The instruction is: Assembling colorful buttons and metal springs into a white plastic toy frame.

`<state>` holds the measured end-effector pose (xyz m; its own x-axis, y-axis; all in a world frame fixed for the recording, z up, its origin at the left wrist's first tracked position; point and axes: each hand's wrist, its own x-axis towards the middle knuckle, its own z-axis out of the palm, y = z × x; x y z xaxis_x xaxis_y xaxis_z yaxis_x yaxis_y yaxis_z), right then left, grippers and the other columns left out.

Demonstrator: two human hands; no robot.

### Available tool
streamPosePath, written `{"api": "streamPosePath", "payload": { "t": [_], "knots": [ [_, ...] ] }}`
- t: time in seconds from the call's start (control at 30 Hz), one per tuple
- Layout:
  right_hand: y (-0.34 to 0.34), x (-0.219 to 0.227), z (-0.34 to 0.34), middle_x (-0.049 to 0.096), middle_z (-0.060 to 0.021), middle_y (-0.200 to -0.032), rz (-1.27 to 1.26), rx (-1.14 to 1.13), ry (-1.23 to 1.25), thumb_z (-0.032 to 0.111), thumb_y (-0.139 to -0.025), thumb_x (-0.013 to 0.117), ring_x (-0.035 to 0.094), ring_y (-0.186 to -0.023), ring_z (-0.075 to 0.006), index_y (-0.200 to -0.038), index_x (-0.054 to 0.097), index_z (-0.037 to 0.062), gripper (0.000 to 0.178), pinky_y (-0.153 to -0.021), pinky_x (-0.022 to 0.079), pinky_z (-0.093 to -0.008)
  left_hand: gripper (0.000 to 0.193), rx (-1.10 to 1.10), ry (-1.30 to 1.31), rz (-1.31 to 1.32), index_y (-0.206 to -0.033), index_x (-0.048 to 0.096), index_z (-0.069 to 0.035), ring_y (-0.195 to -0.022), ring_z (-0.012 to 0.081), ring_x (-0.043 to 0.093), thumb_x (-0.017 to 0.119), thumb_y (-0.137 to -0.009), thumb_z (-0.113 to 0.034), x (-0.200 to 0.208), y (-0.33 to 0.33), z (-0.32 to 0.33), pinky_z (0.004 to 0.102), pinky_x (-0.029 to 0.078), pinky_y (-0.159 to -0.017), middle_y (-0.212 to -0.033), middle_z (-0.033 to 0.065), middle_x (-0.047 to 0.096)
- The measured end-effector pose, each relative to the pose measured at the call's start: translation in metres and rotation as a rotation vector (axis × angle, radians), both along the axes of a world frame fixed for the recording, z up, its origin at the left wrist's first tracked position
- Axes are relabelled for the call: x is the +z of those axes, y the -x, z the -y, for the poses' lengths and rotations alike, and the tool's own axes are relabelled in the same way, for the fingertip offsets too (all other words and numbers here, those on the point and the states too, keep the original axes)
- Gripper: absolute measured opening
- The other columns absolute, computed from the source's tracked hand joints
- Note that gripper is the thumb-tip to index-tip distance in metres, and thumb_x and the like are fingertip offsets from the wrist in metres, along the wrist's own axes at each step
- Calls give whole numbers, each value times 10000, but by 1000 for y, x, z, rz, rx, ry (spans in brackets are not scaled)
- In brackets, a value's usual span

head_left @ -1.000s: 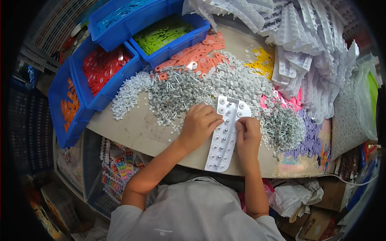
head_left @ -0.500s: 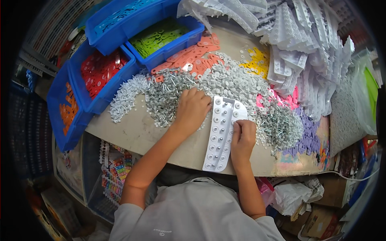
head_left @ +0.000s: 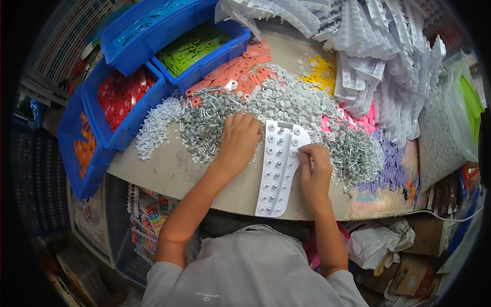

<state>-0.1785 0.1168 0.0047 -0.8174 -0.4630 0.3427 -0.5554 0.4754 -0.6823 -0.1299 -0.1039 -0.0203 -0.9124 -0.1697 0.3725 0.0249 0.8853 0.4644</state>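
Currently, white strip [head_left: 276,170] lies lengthwise on table [head_left: 163,174], between both hands. Left hand [head_left: 239,138] curled, fingers at edge of screw pile [head_left: 204,125]; can't tell if anything's held. Right hand [head_left: 314,163] half-curled, fingertips at strip's upper right edge; can't tell if gripping. Washers [head_left: 302,100] heaped just beyond.

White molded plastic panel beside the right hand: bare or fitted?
Fitted: shiny metal studs run down the middle channel of the white panel. Can't tell if any are missing.

Lower right: crumpled white bag [head_left: 376,249], cardboard box [head_left: 425,236], cable [head_left: 450,219]. Lower left: colourful packets [head_left: 149,225].
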Motion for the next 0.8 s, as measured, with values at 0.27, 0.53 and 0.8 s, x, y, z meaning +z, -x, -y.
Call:
{"api": "streamPosePath", "payload": {
  "t": [0.27,0.53,0.8],
  "knots": [
    [-3,2,-32,611,-117,-984,-106,-166,-275,12,-900,661,553,-980,-313,-984,659,14,84,-898,424,-420,125,43,-483,16,-953,710,-55,-904,262,617,759,-838,-58,32,-42,-3,372,463,-837,-890,68,677],
    [-14,-9,-13,604,-102,-976,-56,-109,-266,33,-847,735,545,-970,-305,-950,644,32,138,-880,414,-409,98,-115,-554,-19,-943,736,-43,-955,253,616,754,-849,-63,27,-50,-21,369,468,-865,-935,69,681],
    [-21,15,-13,646,-109,-929,218,-140,32,18,-858,718,591,-933,-265,-954,659,-1,114,-861,470,-375,103,-126,-503,26,-929,723,-43,-918,251,598,763,-848,-92,13,-46,-34,361,464,-832,-904,63,656]
  ]
}}
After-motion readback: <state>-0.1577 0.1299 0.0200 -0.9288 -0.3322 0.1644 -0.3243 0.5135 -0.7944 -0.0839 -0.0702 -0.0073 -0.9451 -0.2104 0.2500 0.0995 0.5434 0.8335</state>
